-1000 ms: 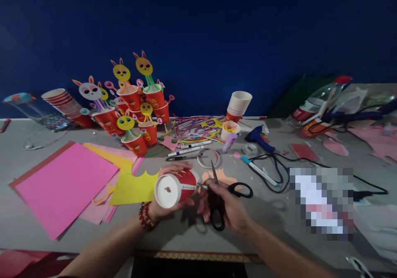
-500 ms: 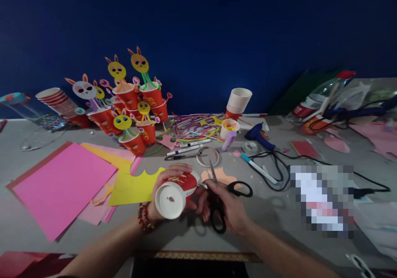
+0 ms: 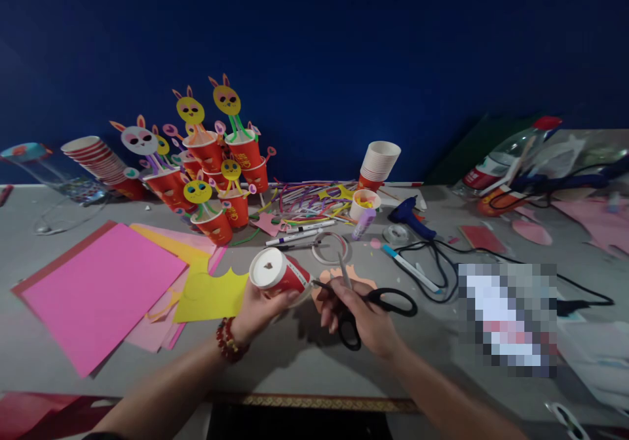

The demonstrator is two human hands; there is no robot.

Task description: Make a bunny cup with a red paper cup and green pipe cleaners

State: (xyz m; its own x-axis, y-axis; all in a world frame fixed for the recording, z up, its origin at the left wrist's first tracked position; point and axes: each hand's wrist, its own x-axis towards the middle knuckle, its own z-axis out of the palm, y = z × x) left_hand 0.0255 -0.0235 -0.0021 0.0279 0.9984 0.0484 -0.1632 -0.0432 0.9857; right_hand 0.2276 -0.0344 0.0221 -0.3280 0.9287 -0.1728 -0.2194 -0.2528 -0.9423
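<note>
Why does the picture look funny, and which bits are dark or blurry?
Head view: the dark blue wall is dim; soft shadows fall on the grey table below the left hand and right hand; the clear plastic bottle with a red cap looks slanted, maybe lens stretch; chunky squares hide something.

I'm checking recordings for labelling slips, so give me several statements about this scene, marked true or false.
1. The left hand holds a red paper cup. True.
2. The right hand holds a marker. False: it holds black-handled scissors.
3. The bright pink sheet lies left of the yellow sheet. True.
4. The beaded bracelet is on the right wrist. False: it is on the left.
5. The blue glue gun lies on the table. True.
</note>
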